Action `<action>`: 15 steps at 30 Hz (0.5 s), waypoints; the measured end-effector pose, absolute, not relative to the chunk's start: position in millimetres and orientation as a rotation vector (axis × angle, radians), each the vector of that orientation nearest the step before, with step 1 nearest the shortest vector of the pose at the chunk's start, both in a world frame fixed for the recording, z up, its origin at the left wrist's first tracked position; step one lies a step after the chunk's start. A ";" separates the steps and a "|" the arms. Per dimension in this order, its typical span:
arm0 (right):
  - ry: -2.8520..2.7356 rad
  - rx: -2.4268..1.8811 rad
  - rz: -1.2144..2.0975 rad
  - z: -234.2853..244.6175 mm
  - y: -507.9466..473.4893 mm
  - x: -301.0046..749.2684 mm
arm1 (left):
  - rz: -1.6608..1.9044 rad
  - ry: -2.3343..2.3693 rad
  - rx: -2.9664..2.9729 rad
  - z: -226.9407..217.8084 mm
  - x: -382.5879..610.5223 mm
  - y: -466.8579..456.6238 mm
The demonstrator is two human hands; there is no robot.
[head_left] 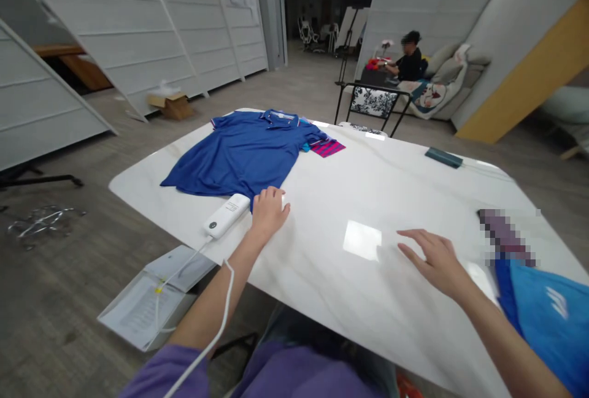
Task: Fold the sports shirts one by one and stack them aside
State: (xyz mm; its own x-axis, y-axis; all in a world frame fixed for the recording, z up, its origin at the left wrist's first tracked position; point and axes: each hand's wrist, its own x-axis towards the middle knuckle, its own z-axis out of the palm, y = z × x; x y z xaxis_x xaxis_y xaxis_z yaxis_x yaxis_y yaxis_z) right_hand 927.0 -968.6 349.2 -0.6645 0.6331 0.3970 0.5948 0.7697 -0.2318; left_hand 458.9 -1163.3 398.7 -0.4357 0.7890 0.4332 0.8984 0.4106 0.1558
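A blue polo shirt (pixel 243 153) lies spread on the white table, its collar away from me. My left hand (pixel 270 211) is at the shirt's near hem, fingers bent and thumb apart; whether it touches the cloth is hard to tell. Just left of it, a white oblong device (pixel 225 215) with a round dark button and a white cord rests on the tabletop. Over the right part of the table, my right hand (pixel 427 257) reaches out with fingers stretched and thumb apart, holding nothing. A lighter blue garment (pixel 543 312) with a white logo lies beside my right forearm.
Pink-striped cloth (pixel 328 148) shows beyond the polo's sleeve. A dark green case (pixel 443 157) sits near the table's far right edge, and a pixelated object (pixel 506 235) lies at right. An open white box (pixel 151 300) is below the left edge. Someone (pixel 409 64) sits in the background.
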 end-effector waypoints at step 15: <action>-2.359 -0.797 0.267 413.0 -755.2 459.8 | -0.608 -2.375 -1.425 357.9 392.1 -1200.1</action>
